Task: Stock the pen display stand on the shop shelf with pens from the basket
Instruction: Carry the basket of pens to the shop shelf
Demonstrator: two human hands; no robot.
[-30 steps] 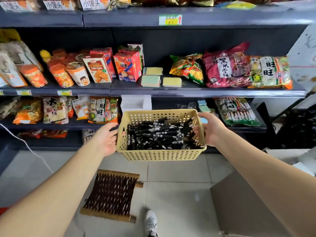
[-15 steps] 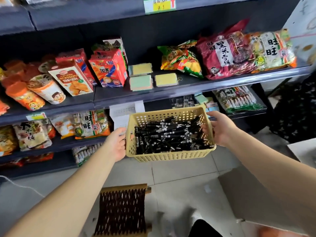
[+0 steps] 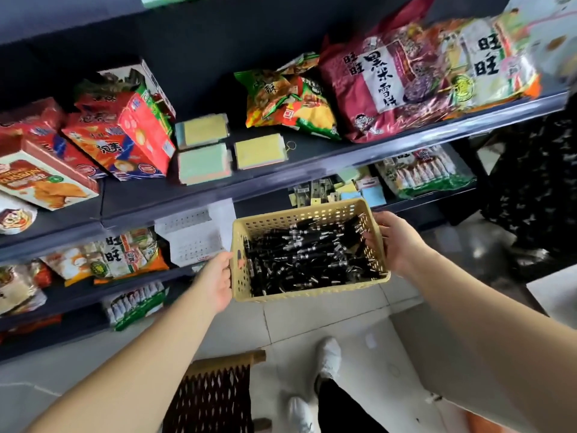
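Both the left hand [image 3: 218, 280] and right hand [image 3: 394, 242] grasp the basket [image 3: 312, 295] full of pens [image 3: 306, 260]; the display stand [image 3: 191, 242] just left looks unstocked.

1. The basket [image 3: 312, 293] on my feed is pale sandy yellow, its walls dotted with a regular grid of small holes.
2. The pens [image 3: 299, 260] are black with silver tips and clips.
3. The display stand [image 3: 190, 242] is white, with rows of small holes.
4. The shelf [image 3: 312, 171] reads as dark blue-grey.
5. I make out a pale yellow notepad [image 3: 259, 150] and a mint green notepad [image 3: 204, 162].
6. The big snack bag [image 3: 340, 98] is magenta, with a white panel carrying black characters.
7. The chip bag [image 3: 287, 98] is green, yellow and red.
8. The cartons [image 3: 125, 135] are red and orange.
9. The stool [image 3: 212, 398] has a dark brown lattice weave in a tan wooden frame.
10. I see white shoes [image 3: 329, 354] on pale grey floor tiles [image 3: 312, 320].
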